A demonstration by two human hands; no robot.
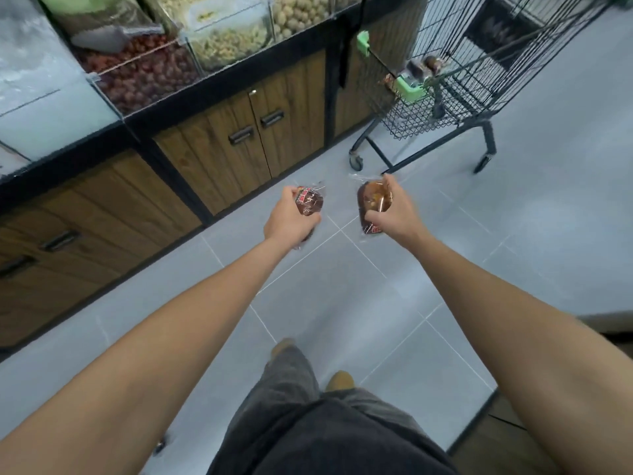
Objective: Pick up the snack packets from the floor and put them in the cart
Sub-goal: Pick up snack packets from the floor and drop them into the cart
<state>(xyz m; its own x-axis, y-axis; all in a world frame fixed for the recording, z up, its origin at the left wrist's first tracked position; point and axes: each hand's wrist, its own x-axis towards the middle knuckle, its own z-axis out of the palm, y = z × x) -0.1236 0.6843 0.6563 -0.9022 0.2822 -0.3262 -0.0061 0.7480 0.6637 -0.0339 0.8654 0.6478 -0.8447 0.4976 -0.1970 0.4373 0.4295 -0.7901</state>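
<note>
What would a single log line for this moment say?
stage: carrying | left hand: grips left snack packet | right hand: grips right snack packet | cart: ahead right, not yet reached

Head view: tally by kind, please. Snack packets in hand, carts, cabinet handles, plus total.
Snack packets in hand: 2, the left packet in the left hand and the right packet in the right hand
Cart: 1
Cabinet handles: 4
Total: 7
The cart's contents are too blurred to count.
</note>
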